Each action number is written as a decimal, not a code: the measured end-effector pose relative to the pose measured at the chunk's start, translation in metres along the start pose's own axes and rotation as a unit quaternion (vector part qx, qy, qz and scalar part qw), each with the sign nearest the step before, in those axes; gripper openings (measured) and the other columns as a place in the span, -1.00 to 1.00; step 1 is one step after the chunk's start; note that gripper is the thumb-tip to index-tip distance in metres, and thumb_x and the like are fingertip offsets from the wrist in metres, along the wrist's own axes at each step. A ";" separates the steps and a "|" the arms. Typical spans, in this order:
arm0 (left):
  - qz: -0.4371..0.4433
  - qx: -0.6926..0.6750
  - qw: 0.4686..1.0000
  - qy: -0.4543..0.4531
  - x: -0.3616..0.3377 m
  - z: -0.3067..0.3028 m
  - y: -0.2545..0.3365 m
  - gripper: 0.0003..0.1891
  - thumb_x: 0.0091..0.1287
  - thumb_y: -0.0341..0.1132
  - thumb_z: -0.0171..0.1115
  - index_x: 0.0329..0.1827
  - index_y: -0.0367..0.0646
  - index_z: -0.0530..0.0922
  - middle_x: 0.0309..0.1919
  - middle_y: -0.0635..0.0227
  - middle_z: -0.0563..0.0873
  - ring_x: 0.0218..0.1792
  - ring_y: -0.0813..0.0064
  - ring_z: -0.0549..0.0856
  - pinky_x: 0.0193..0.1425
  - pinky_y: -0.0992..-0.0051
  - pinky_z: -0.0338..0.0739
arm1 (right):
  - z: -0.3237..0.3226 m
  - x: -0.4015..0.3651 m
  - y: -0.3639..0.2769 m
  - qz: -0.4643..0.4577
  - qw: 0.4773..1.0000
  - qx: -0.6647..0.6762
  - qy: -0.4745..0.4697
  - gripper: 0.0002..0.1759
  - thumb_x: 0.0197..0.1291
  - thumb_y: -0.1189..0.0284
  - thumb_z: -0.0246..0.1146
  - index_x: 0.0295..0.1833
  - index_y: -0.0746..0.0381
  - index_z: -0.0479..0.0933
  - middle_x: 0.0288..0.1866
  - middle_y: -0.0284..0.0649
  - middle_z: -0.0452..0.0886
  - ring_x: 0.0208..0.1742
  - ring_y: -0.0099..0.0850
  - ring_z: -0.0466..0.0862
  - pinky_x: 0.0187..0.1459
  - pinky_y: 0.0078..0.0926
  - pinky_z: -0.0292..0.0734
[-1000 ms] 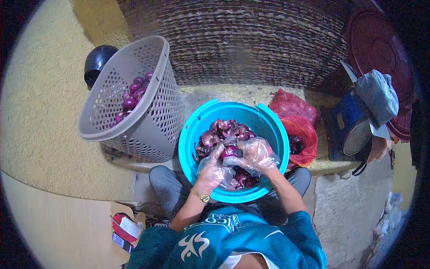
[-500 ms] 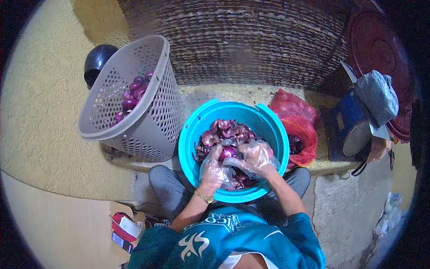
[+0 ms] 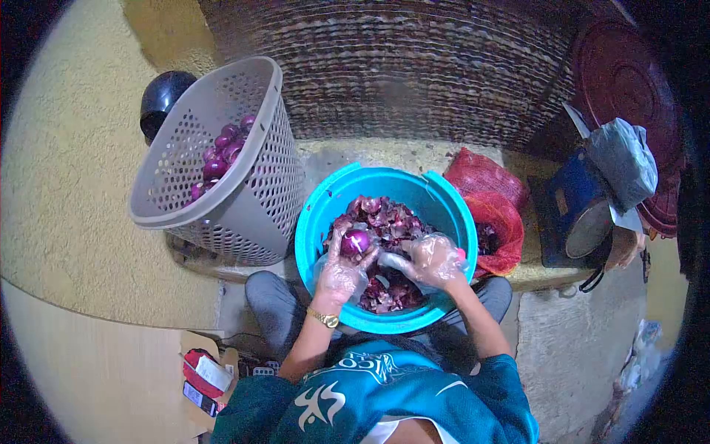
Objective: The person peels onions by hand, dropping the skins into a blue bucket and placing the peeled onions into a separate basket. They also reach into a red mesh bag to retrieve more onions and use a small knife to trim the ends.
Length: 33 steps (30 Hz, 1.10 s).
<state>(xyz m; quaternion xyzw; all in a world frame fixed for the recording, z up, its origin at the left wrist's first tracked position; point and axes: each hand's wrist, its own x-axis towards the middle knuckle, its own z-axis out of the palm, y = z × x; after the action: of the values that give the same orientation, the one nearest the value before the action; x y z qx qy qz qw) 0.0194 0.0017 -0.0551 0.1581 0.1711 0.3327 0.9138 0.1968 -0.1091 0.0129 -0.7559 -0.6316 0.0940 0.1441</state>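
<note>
My left hand (image 3: 342, 277), in a clear plastic glove, is closed around a shiny purple-red onion (image 3: 356, 242) over a turquoise tub (image 3: 452, 222). A pale streak shows on the onion's upper side. Also gloved, my right hand (image 3: 435, 259) is closed on a pink-handled tool (image 3: 461, 254); only a bit of pink shows beside the palm and the rest is hidden. The right hand is apart from the onion, near the tub's right side. Below both hands, dry onion skins (image 3: 392, 222) and some unpeeled onions fill the tub's bottom.
A grey perforated basket (image 3: 266, 155) holding shiny onions (image 3: 222, 152) stands left of the tub. Close by on the right lies a red mesh sack (image 3: 503, 222). Farther right are a blue tin (image 3: 573, 200) and a grey plastic bag (image 3: 625, 159). A phone (image 3: 200, 398) lies lower left.
The left hand has moved up and left with the onion, away from the right hand. The right hand has shifted slightly right, and more of the onion now shows.
</note>
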 end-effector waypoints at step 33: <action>-0.005 0.144 0.987 -0.074 -0.014 0.027 -0.010 -0.53 0.54 -0.21 0.00 0.44 -0.20 0.32 0.29 0.21 0.51 0.23 0.37 0.57 0.27 0.37 0.51 | -0.005 0.010 -0.016 -0.071 0.986 0.046 0.145 -0.23 -0.24 -0.38 0.38 -0.47 0.20 0.57 -0.59 -0.03 0.61 -0.49 -0.07 0.68 -0.37 -0.12 0.56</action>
<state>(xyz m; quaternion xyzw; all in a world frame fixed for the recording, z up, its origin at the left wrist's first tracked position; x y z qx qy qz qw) 0.0263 -0.0194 -0.0324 0.3116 0.1505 0.2874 0.8931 0.1852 -0.0969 0.0231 -0.7077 -0.6509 0.0018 0.2747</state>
